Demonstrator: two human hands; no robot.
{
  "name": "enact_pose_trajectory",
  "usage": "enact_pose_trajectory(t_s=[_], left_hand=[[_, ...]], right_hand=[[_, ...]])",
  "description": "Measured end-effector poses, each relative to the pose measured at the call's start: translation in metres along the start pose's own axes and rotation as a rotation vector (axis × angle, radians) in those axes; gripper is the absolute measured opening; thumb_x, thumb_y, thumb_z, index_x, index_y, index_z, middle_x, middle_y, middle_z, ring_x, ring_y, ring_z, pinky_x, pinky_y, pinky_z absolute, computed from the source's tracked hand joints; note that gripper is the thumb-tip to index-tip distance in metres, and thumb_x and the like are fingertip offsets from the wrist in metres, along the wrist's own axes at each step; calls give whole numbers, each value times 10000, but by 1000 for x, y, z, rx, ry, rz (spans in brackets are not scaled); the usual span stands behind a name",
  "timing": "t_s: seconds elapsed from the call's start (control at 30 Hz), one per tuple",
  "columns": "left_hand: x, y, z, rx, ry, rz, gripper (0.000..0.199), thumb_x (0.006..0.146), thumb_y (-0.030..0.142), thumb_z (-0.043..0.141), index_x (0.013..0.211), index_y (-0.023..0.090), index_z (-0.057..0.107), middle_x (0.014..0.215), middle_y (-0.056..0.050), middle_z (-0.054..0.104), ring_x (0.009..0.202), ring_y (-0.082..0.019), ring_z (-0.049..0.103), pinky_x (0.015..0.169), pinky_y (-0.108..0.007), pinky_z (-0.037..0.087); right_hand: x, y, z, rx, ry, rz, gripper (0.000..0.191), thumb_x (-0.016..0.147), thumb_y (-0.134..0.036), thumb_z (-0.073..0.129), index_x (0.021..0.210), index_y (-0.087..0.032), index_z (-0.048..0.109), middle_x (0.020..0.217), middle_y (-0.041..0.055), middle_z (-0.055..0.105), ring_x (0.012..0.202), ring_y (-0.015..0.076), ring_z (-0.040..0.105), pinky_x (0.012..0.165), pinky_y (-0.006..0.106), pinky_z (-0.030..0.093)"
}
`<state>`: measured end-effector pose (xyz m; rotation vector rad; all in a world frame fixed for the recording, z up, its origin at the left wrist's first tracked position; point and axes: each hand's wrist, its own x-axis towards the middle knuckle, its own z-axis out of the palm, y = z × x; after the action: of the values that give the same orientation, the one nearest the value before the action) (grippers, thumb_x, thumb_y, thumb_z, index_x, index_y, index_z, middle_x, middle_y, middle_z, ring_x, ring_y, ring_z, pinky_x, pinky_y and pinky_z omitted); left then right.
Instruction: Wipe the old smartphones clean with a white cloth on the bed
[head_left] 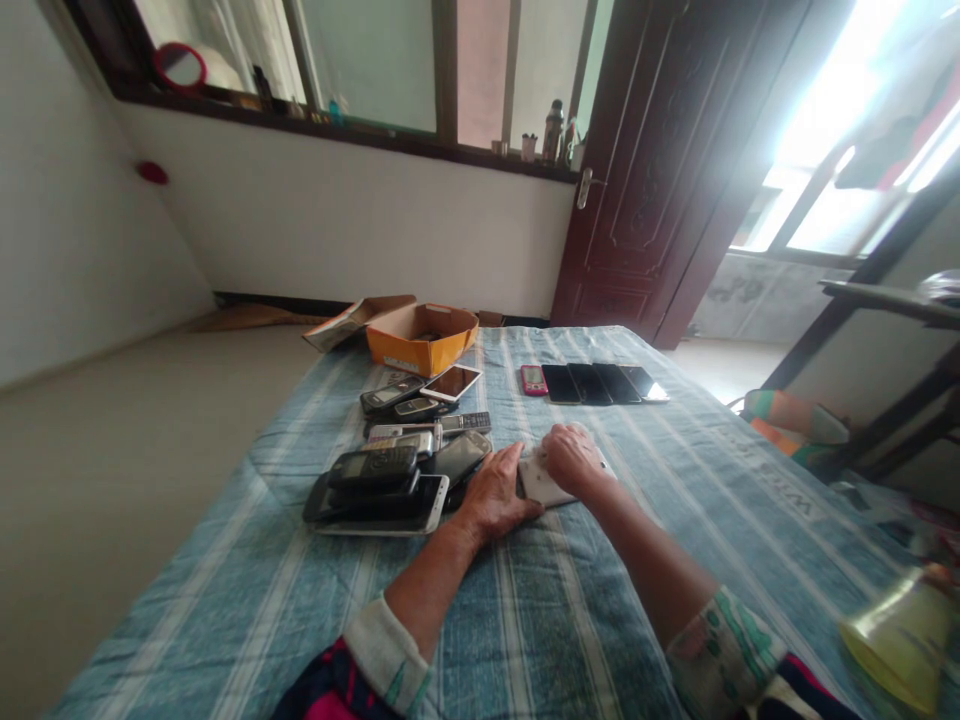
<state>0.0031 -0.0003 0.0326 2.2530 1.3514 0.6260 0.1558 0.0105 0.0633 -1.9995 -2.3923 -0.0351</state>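
Note:
A white phone (551,489) lies flat on the blue striped cloth in front of me, its upper part covered by my hands. My left hand (495,495) grips its left end, thumb along the near edge and fingers at the far side. Curled into a loose fist, my right hand (574,458) presses on the phone's surface. Something whitish shows by its fingers, too unclear to name. Left of my left hand is a heap of old phones, with a black keypad phone (373,467) on top of a white-edged smartphone (436,505).
An orange cardboard box (427,345) with its lid open stands at the far left edge. Beyond my right hand, several dark smartphones (596,384) lie in an overlapping row beside a pink phone (533,380). A yellow translucent container (904,640) is at the lower right.

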Motion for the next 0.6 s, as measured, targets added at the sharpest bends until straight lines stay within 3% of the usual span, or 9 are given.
enact_pose_trajectory(t_s=[0.2,0.47,0.6], left_hand=[[0,0,-1,-46,25,31,815,557,296,794,1285,205,439,1283,-89,561,1200,-310,496,1043,-417,378],[-1,3,-3,6,-17,-3,864,568,319,785,1321,108,419,1329,-152,518,1230,-346,454,1036,-420,374],[0,0,-1,-3,4,26,812,560,308,790,1284,159,453,1259,-103,566,1171,-326,499,1003,-404,399]], right_hand=[[1,-23,1,30,12,-56,277,898,-181,416,931,-158,690,965,108,638,933,220,544,760,316,365],[-3,4,0,1,10,38,273,853,-104,422,884,-115,693,971,142,641,940,239,550,760,327,362],[-3,-4,2,18,29,27,252,861,-116,428,930,-142,669,969,119,641,943,229,554,759,315,359]])
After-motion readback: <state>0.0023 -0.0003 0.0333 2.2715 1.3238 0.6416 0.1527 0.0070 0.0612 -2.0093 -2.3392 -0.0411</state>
